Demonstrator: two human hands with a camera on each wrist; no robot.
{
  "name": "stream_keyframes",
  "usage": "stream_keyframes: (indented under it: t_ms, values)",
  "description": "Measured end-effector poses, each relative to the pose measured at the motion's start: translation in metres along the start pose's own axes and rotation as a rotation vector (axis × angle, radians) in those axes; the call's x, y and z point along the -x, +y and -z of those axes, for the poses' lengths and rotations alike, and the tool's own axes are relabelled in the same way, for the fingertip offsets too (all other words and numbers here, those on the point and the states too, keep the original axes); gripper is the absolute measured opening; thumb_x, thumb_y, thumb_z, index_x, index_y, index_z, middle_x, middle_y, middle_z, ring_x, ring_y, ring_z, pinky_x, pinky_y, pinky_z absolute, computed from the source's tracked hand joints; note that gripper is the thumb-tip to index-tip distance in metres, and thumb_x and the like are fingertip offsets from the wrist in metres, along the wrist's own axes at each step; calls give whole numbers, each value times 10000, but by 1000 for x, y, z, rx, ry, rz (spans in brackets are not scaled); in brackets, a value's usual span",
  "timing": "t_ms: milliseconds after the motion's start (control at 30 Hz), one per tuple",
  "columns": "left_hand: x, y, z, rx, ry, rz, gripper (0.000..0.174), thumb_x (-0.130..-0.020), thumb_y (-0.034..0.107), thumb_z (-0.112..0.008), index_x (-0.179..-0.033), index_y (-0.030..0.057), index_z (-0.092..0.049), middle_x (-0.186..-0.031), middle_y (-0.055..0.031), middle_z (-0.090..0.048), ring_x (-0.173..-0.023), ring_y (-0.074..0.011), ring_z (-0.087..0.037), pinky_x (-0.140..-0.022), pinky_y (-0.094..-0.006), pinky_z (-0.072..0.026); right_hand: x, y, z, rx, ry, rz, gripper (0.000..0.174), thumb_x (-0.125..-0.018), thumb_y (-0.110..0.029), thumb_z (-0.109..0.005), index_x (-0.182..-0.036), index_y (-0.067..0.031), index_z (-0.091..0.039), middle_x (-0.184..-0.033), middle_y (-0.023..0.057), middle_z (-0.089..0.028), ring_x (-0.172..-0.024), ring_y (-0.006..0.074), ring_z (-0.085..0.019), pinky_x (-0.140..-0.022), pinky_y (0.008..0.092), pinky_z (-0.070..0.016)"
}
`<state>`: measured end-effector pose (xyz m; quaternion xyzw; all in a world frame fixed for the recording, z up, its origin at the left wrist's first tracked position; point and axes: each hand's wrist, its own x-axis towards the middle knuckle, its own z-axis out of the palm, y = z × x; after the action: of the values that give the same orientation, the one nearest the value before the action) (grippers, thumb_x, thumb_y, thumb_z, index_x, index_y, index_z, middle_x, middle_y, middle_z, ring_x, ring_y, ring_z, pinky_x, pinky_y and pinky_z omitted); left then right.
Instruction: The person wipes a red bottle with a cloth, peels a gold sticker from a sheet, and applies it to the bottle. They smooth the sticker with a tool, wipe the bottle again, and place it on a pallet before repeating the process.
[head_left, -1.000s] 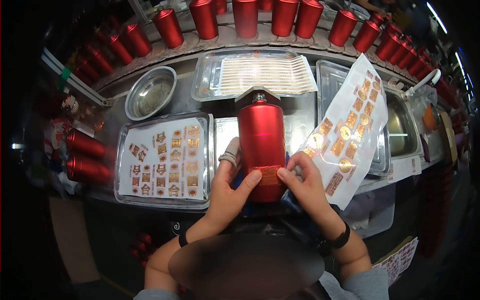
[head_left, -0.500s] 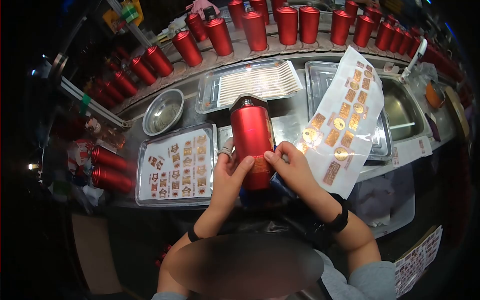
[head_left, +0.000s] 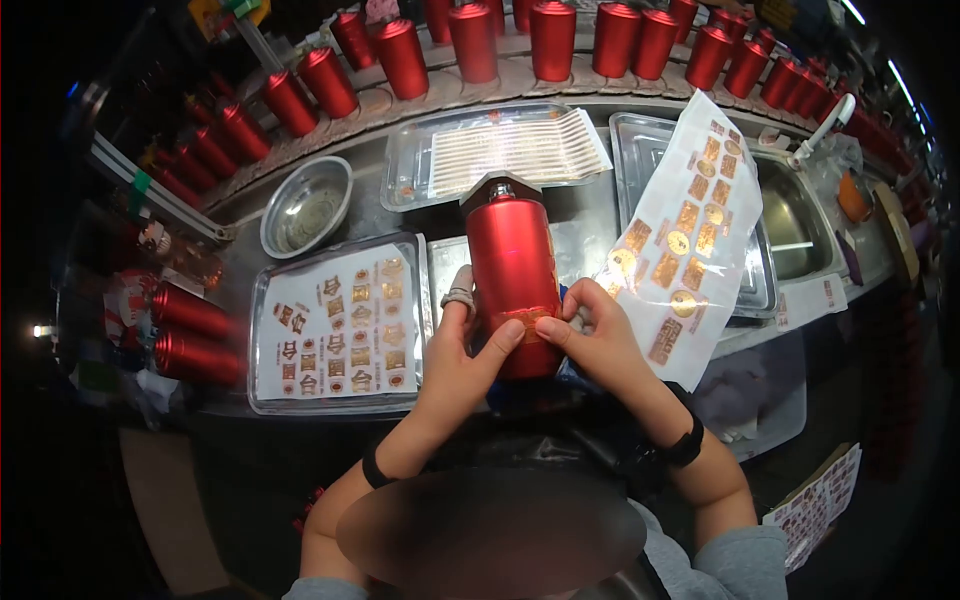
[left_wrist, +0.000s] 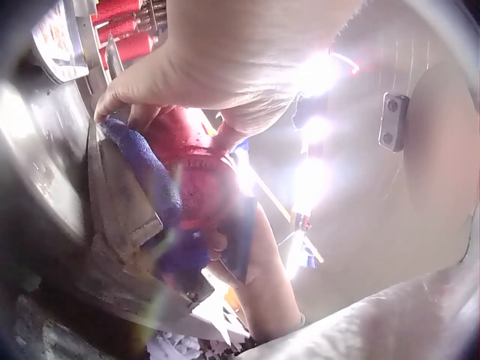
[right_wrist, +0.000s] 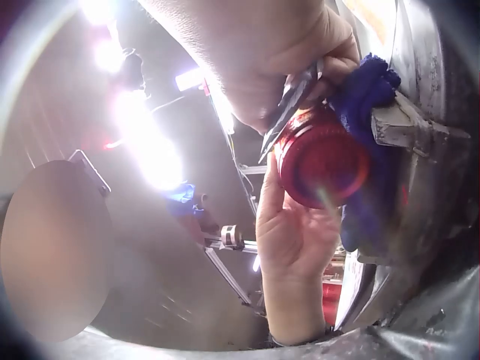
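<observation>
A red bottle (head_left: 508,245) lies before me, its neck toward the back and its base toward me. My left hand (head_left: 465,355) grips its left side, with the thumb on a gold label (head_left: 533,325) near the base. From the right, my right hand (head_left: 605,345) presses its thumb on the same label, fingers curled. In the right wrist view, a thin dark flat piece (right_wrist: 291,109) sits in the right hand's grip beside the round base. Blue cloth padding (left_wrist: 146,161) on a support lies under the bottle. An angled plate (head_left: 530,181) stands behind its neck.
Left is a tray (head_left: 252,345) with a gold sticker sheet; a metal bowl (head_left: 307,205) stands behind it. A rear tray (head_left: 395,180) holds striped strips. A large sticker sheet (head_left: 650,300) lies right, near a sink (head_left: 795,215). Red bottles (head_left: 553,40) line the conveyor (head_left: 380,105).
The head view has swung and come back partway. Both hands stay on the bottle; the right thumb shifts slightly left along the label, nearer the left thumb.
</observation>
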<state>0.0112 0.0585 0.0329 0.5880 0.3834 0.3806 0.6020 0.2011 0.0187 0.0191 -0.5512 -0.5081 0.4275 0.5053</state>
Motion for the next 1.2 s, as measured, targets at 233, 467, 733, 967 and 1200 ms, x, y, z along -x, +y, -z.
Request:
stream_keyframes:
  t_ms: [233, 467, 733, 967, 1200]
  values:
    - [1, 5, 6, -53, -37, -28, 870, -916, 191, -688, -1509, -101, -123, -1517, -236, -316, -1414, -279, -335, -1155, -373, -273, -1, -1, 9, -244, -112, -193, 327, -848, -255, -770, -892, -110, -481, -801, -72, -474, -725, 12, -379, -634, 191, -337]
    - [1, 2, 6, -72, -24, -8, 850, -908, 186, -690, -1525, -50, -156, -1503, -196, -351, -1394, -255, -368, -1147, -374, -289, 0, 0, 9, -162, -140, -138, 290, -866, -230, -747, -915, -121, -483, -819, -80, -476, -732, 3, -382, -641, 175, -315]
    - [-1, 13, -4, -104, 26, -16, 857, -892, 159, -703, -1494, -111, -157, -1439, -240, -426, -1341, -274, -443, -1101, -354, -358, -2, -6, 8, -266, -123, -219, 255, -904, -220, -712, -874, -100, -490, -803, -73, -465, -729, 5, -386, -637, 176, -326]
    - [-4, 12, -7, -82, 36, -26, 807, -890, 137, -696, -1485, -91, -201, -1401, -222, -460, -1285, -248, -495, -1060, -352, -405, -5, -8, 3, -169, -74, -170, 258, -909, -221, -706, -829, -97, -495, -785, -68, -462, -727, 13, -391, -634, 186, -339]
    - [-2, 14, -4, -17, 28, 25, 786, -905, 137, -677, -1510, -42, -208, -1453, -179, -413, -1321, -222, -454, -1099, -348, -367, -5, -9, 2, -184, -74, -179, 265, -907, -213, -704, -816, -89, -488, -787, -48, -494, -746, 24, -425, -657, 194, -369]
